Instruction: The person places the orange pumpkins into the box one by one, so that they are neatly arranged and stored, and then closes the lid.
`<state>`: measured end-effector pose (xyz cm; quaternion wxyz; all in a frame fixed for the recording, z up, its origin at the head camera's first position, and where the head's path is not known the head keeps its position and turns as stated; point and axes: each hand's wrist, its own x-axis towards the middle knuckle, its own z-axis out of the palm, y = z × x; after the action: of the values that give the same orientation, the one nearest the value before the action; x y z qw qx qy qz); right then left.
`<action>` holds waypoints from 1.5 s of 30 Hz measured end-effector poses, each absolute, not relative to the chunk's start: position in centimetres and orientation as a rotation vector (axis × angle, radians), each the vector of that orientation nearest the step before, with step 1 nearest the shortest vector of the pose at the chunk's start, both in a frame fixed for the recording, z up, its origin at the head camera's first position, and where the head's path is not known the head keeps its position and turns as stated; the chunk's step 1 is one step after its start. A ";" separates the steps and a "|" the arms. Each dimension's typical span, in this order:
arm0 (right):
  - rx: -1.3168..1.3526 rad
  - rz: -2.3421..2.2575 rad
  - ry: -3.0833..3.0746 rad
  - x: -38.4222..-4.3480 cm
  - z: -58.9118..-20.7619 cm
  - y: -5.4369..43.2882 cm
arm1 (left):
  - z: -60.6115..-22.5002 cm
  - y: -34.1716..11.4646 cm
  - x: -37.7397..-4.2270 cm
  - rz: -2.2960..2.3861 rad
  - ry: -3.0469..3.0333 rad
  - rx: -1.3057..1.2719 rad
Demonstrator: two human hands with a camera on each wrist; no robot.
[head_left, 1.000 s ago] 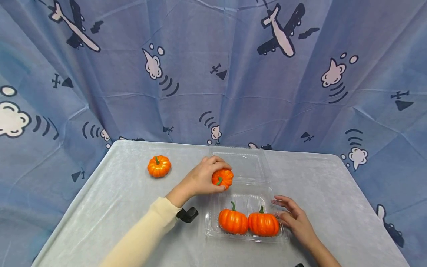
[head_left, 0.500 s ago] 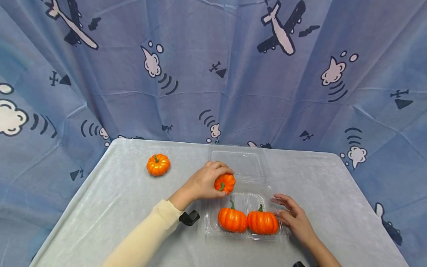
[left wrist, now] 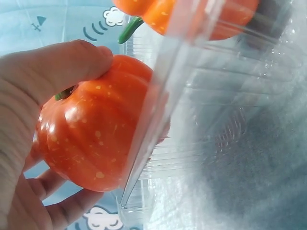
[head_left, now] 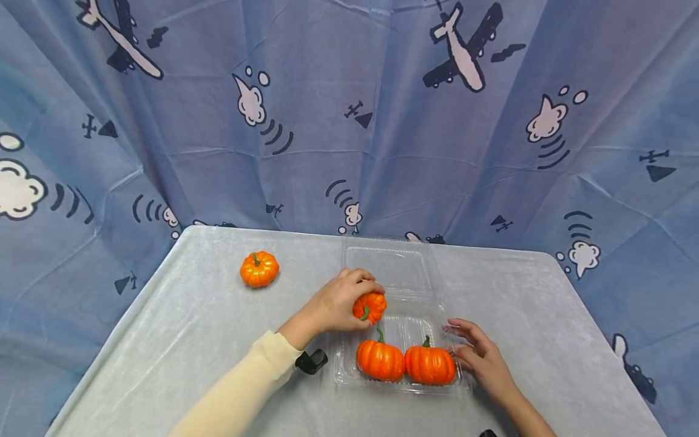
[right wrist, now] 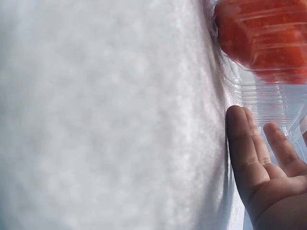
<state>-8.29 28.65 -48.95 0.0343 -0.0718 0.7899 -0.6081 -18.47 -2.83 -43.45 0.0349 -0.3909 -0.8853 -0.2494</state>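
Snugly, the left hand (head_left: pixel 334 306) holds a pumpkin (head_left: pixel 372 308), with its thumb on one side and bent fingers on the other. That pumpkin is at the back left part of the box (head_left: pixel 412 326). I cannot tell if it touches the bottom. The right hand (head_left: pixel 483 359) holds nothing. Its thumb and fingers are spread apart, and the tips are right at the box's right edge.

A wide stretch of table (head_left: pixel 551 315) lies to the right of the right hand, and another lies to the left of the left hand. The lid (head_left: pixel 390 267) is folded back past the left hand and goes almost to the table's back edge.

The box is see-through. Closer to the person than the left hand, the left front pumpkin (head_left: pixel 380 361) and the right front pumpkin (head_left: pixel 429 365) sit side by side in it. The right one is just left of the right hand. Farther out, to the left of the left hand, the loose pumpkin (head_left: pixel 259 270) sits on the table. Past everything hangs a blue curtain (head_left: pixel 322 121).
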 end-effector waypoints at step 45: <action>-0.228 -1.847 2.458 -8.4 -49.0 28.7 | -44.9 -2.2 -18.1 -0.575 -2.724 -1.402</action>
<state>-8.45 28.66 -49.04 0.0294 -0.0739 0.7969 -0.5988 -18.14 -2.22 -44.92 0.0125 -0.4498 -0.8738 -0.1844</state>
